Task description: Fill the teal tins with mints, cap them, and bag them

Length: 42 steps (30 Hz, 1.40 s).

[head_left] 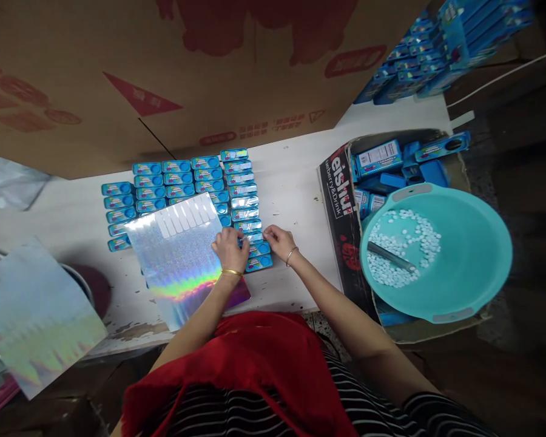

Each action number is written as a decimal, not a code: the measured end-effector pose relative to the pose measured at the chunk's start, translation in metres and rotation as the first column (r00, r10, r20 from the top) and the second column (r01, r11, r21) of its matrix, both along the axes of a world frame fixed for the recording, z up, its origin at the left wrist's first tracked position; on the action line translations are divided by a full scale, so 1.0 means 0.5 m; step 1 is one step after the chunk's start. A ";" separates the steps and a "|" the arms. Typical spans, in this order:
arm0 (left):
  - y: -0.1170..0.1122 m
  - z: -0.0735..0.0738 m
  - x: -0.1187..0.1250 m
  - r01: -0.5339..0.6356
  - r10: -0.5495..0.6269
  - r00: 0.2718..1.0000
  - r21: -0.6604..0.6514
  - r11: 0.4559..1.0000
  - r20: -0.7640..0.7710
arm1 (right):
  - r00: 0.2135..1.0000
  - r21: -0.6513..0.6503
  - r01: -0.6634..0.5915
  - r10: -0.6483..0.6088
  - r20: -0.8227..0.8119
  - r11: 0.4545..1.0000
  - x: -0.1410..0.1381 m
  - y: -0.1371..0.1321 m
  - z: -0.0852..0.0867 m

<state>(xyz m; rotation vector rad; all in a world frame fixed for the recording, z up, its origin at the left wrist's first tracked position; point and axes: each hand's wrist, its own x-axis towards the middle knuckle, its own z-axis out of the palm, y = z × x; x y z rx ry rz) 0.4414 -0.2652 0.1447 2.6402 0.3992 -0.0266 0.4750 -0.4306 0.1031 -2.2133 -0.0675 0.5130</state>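
Blue tins (178,177) lie in columns on the white table. In the rightmost column, shiny clear stickers (244,203) cover several tin tops, while the two nearest tins (259,263) show none. My left hand (232,250) and my right hand (279,241) pinch the two ends of a shiny clear sticker (253,237), over a tin in that column. A holographic sticker sheet (177,267) lies under my left wrist and covers part of the tins. White strips run along its far edge.
Right of the tins, a turquoise basin (473,249) holding white tablets and a dark scoop-like tool (391,256) rests on a carton (346,224) of blue packs. A large cardboard box (200,91) stands behind. Another shiny sheet (36,315) is at left; blue packs (409,67) stack at back right.
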 end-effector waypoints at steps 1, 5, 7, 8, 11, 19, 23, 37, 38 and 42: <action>0.006 0.004 -0.002 0.011 -0.011 1.000 0.012 1.000 0.004 | 1.000 0.001 0.017 -0.017 0.000 1.000 -0.004 -0.002 -0.001; 0.032 0.019 -0.028 0.248 -0.249 0.969 0.061 0.967 0.007 | 0.997 0.040 -0.012 0.009 0.072 0.999 -0.032 -0.011 0.011; 0.037 0.018 -0.045 0.379 -0.378 0.925 0.082 0.922 -0.034 | 0.993 0.015 -0.089 0.088 0.085 0.996 -0.046 -0.011 0.020; 0.037 0.014 -0.052 0.413 -0.409 0.911 0.087 0.907 -0.057 | 0.989 -0.030 -0.127 0.129 0.069 0.991 -0.050 -0.010 0.024; 0.036 0.002 -0.061 0.444 -0.436 0.895 0.095 0.891 -0.093 | 0.963 -0.235 -0.268 0.269 -0.026 0.934 -0.048 -0.005 0.033; 0.284 0.035 -0.017 0.209 -0.217 0.972 0.091 0.974 0.091 | 0.949 -0.335 -0.032 0.135 0.286 0.942 0.006 0.071 0.097; 0.478 0.055 -0.005 -0.020 0.011 0.999 0.238 0.971 0.038 | 0.872 -0.157 -0.217 0.264 0.412 0.963 0.037 0.241 0.128; 0.564 0.048 0.012 0.257 -0.276 0.958 0.183 0.949 0.084 | 0.728 -0.251 -0.560 0.614 0.305 0.790 0.103 0.563 0.109; 0.560 0.049 0.012 0.283 -0.304 0.949 0.196 0.939 0.088 | 0.740 -0.252 -0.553 0.607 0.291 0.794 0.104 0.565 0.110; 0.533 0.043 0.004 0.289 -0.316 0.944 0.224 0.931 0.095 | 0.766 -0.286 -0.535 0.599 0.231 0.795 0.107 0.573 0.107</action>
